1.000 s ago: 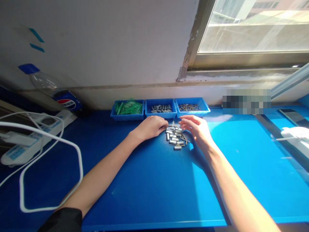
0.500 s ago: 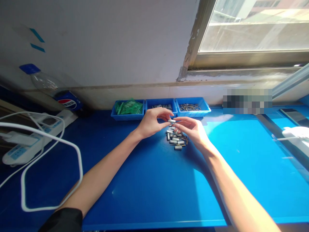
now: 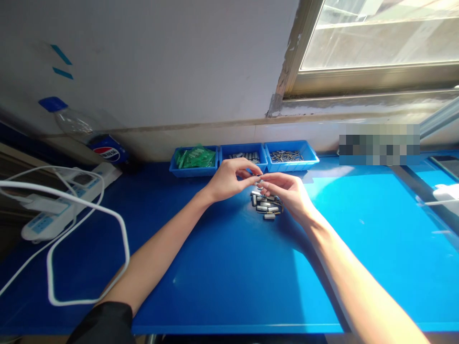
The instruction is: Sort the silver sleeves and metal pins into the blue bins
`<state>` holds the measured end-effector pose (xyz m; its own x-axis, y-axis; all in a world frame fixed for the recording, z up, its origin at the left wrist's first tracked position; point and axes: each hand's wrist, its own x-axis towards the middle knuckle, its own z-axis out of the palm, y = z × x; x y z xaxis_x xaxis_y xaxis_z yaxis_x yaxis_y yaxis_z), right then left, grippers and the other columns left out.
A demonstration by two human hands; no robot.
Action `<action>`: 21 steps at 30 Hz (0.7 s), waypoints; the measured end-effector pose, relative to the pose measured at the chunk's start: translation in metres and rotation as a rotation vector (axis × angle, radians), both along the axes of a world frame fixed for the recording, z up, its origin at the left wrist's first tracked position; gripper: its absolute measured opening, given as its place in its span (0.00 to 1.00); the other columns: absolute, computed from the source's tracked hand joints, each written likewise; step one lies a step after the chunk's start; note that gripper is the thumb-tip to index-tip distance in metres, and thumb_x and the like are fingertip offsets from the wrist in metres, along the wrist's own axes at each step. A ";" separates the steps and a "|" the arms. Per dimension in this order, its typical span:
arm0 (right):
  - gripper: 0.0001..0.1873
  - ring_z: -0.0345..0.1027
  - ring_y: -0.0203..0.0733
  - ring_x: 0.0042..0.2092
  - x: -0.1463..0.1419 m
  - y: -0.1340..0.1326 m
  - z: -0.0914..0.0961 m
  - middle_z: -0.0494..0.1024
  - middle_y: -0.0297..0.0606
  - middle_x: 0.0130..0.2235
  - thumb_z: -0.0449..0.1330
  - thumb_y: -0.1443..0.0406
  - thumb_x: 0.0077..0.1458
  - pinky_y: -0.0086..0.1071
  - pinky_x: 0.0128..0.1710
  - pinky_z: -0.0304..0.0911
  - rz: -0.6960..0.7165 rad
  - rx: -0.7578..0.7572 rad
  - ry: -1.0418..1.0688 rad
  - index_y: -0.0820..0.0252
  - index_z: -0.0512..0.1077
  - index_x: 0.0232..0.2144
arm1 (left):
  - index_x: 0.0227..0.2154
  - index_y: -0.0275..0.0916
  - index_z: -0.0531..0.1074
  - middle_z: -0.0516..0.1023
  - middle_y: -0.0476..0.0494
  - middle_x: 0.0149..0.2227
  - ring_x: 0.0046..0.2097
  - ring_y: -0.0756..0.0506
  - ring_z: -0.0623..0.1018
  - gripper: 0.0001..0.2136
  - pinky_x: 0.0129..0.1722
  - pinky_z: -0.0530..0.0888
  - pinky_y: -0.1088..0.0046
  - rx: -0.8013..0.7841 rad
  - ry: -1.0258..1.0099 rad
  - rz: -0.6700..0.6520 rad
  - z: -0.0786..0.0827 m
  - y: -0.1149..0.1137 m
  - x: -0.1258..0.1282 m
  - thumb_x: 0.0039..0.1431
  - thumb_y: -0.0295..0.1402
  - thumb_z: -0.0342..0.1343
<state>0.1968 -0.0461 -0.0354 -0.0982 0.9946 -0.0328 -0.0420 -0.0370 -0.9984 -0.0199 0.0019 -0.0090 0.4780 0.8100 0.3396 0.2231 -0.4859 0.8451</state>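
My left hand (image 3: 233, 180) and my right hand (image 3: 289, 191) meet fingertip to fingertip above the table. Between the left thumb and fingers is a small silver metal cylinder (image 3: 258, 182), now mostly covered. The right thumb and fingers pinch at its right end; what exactly they grip is hidden. Just below lies a small pile of silver metal cylinders (image 3: 269, 217) and thin screw-like pins (image 3: 281, 205). Behind the hands stand three blue bins: the left bin (image 3: 193, 172) holds green packets (image 3: 197, 157), the middle bin (image 3: 240, 149) cylinders, the right bin (image 3: 292, 166) thin metal pins.
On the left, a white cable (image 3: 52, 267) loops over the blue table (image 3: 215, 286) and across my left forearm. A power strip (image 3: 43, 224) and a cola bottle (image 3: 107, 149) stand behind it. At the right lie a white device (image 3: 446, 192) and a dark phone-like slab (image 3: 446, 165).
The fingertips have drawn closer together, so the cylinder shows less than before. The whole view has shifted slightly; the pile and bins look the same.
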 end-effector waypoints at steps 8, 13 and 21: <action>0.16 0.79 0.47 0.33 0.006 0.005 -0.004 0.90 0.39 0.37 0.79 0.50 0.51 0.43 0.40 0.75 -0.086 0.023 -0.037 0.51 0.88 0.39 | 0.44 0.36 0.85 0.87 0.37 0.50 0.46 0.43 0.89 0.08 0.52 0.87 0.67 0.098 -0.150 0.263 -0.006 0.009 -0.003 0.64 0.32 0.68; 0.14 0.79 0.51 0.34 0.009 0.005 -0.002 0.88 0.39 0.36 0.78 0.50 0.52 0.48 0.42 0.77 -0.098 0.040 -0.061 0.47 0.87 0.38 | 0.49 0.36 0.85 0.84 0.35 0.59 0.54 0.41 0.88 0.11 0.55 0.86 0.66 0.166 -0.068 0.167 -0.005 0.009 -0.005 0.66 0.30 0.66; 0.08 0.80 0.56 0.38 0.021 0.010 -0.005 0.86 0.40 0.35 0.72 0.54 0.58 0.53 0.43 0.77 -0.243 0.094 -0.167 0.46 0.83 0.39 | 0.54 0.40 0.85 0.86 0.39 0.61 0.62 0.40 0.85 0.20 0.66 0.80 0.62 0.303 0.430 -0.160 -0.025 0.002 0.005 0.69 0.18 0.54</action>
